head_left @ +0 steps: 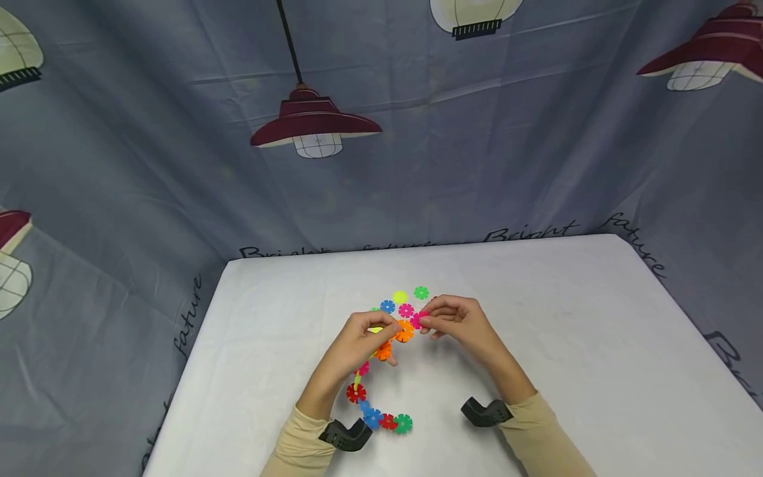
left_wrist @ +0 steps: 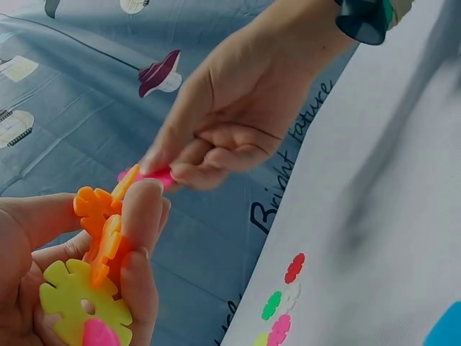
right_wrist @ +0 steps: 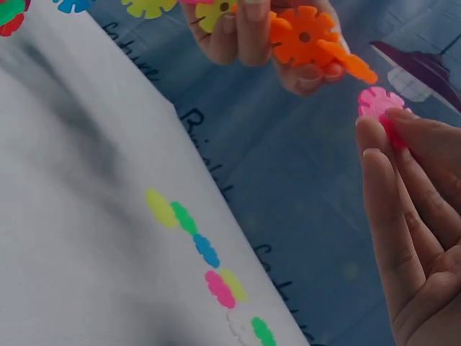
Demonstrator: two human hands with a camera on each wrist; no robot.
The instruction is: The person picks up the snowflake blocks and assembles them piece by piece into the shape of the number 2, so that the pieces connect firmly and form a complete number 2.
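Observation:
My left hand (head_left: 365, 336) grips the upper end of a chain of notched, flower-shaped plastic discs. Orange discs (right_wrist: 305, 36) sit between its thumb and fingers, and a yellow disc (left_wrist: 68, 297) follows below them. From there the chain curves down past a red disc (head_left: 356, 393) and blue discs (head_left: 372, 418) to a green disc (head_left: 403, 424) at its lower end. Between thumb and fingertips, my right hand (head_left: 457, 319) pinches a bright pink disc (right_wrist: 376, 102). That pink disc is close beside the outermost orange one, its lower part hidden by the fingers.
Loose discs lie on the white table (head_left: 596, 344) beyond the hands, among them a yellow one (head_left: 400, 297), a green one (head_left: 421, 292), a blue one (head_left: 387, 306) and a pink one (head_left: 406, 310). A grey printed curtain (head_left: 417, 185) hangs behind the table's far edge.

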